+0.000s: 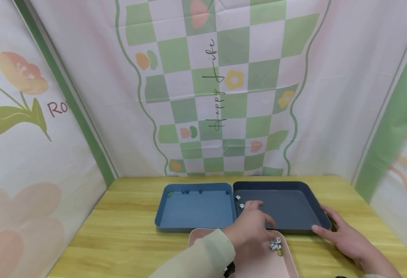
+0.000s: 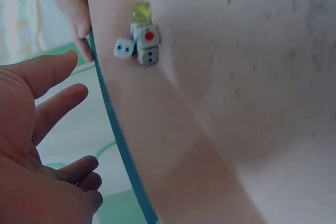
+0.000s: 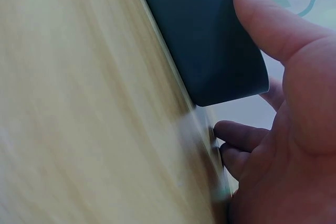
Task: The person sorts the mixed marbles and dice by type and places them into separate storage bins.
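My left hand (image 1: 252,224) hovers above the near left part of the dark tray (image 1: 279,210) and the far edge of the pink tray (image 1: 220,233). Its fingers are spread, with nothing between them in the left wrist view. Two white dice (image 1: 238,197) lie along the dark tray's left side, close to those fingertips. A cluster of white dice (image 2: 147,38) and a yellow-green translucent piece (image 2: 141,12) sit in the pink tray's right corner. My right hand (image 1: 349,239) grips the dark tray's near right corner, thumb (image 3: 257,14) at the rim and fingers along the side.
A blue tray (image 1: 196,212) stands left of the dark one, with several small dark pieces (image 1: 187,192) and a green piece (image 1: 170,194) along its far side. All three trays rest on a wooden table (image 1: 113,224). Patterned curtains (image 1: 224,96) close off the back and sides.
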Action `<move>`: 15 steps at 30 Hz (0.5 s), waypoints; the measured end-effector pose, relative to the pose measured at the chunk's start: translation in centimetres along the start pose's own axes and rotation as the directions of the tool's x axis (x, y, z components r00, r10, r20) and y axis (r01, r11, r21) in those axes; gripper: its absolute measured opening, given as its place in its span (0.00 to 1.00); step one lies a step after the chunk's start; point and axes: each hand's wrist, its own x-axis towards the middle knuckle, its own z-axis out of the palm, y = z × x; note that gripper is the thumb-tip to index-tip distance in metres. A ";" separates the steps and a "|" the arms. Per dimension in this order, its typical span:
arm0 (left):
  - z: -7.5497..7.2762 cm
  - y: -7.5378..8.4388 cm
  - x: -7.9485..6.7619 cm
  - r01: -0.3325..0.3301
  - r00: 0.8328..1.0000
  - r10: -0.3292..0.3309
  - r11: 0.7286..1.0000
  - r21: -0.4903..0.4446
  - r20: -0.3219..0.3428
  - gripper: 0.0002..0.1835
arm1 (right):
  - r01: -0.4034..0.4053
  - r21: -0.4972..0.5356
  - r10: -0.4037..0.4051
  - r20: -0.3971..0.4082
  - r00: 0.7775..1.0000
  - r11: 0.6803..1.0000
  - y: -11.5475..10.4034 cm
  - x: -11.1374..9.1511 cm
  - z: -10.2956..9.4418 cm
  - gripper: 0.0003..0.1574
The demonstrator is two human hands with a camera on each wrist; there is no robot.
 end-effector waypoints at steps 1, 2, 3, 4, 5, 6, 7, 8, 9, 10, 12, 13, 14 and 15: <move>0.2 0.1 0.0 -0.008 1.000 0.008 1.000 0.000 0.003 0.07 | 0.002 0.000 -0.002 -0.001 1.000 1.000 0.1 0.0 0.0 0.59; 0.4 0.1 0.0 -0.011 1.000 0.011 1.000 -0.004 0.004 0.06 | 0.003 0.000 -0.003 -0.002 1.000 1.000 0.1 0.0 0.0 0.59; 0.6 0.1 0.0 -0.013 1.000 0.013 1.000 -0.009 0.005 0.05 | 0.006 -0.002 -0.006 -0.005 1.000 1.000 0.1 0.0 0.0 0.59; 0.8 0.1 0.1 -0.018 1.000 0.018 1.000 -0.011 0.005 0.05 | 0.007 0.000 -0.007 -0.005 1.000 1.000 0.2 0.0 0.0 0.59; 1.0 0.2 0.1 -0.023 1.000 0.023 1.000 -0.014 0.005 0.04 | 0.008 0.001 -0.008 -0.006 1.000 1.000 0.2 0.0 0.0 0.59; 1.1 0.2 0.1 -0.030 1.000 0.030 0.999 -0.017 0.006 0.03 | 0.009 0.001 -0.009 -0.007 1.000 1.000 0.2 0.1 0.0 0.59; 1.3 0.2 0.2 -0.038 0.999 0.038 0.999 -0.012 0.006 0.03 | 0.011 0.002 -0.011 -0.008 1.000 1.000 0.2 0.1 0.0 0.59; 1.4 0.2 0.3 -0.045 0.999 0.045 0.999 -0.005 0.007 0.03 | 0.013 0.004 -0.013 -0.008 1.000 1.000 0.2 0.1 0.0 0.59; 1.4 0.3 0.3 -0.055 0.998 0.055 0.998 0.006 0.009 0.03 | 0.013 0.005 -0.013 -0.008 1.000 1.000 0.2 0.1 0.0 0.59; 1.5 0.3 0.4 -0.065 0.998 0.064 0.998 0.015 0.009 0.03 | 0.015 0.007 -0.014 -0.008 1.000 1.000 0.2 0.1 0.0 0.59; 1.5 0.4 0.4 -0.082 0.997 0.082 0.996 0.045 0.010 0.04 | 0.017 0.005 -0.017 -0.010 1.000 1.000 0.2 0.0 0.0 0.59; 1.5 0.5 0.5 -0.091 0.996 0.091 0.993 0.069 0.006 0.04 | 0.017 0.007 -0.017 -0.009 1.000 1.000 0.2 0.0 0.0 0.59; 1.6 0.5 0.4 -0.096 0.995 0.096 0.992 0.085 0.006 0.05 | 0.017 0.007 -0.017 -0.009 1.000 1.000 0.2 0.0 0.0 0.59; 1.6 0.6 0.4 -0.100 0.995 0.100 0.990 0.101 0.003 0.05 | 0.017 0.007 -0.017 -0.009 1.000 1.000 0.2 0.0 0.0 0.59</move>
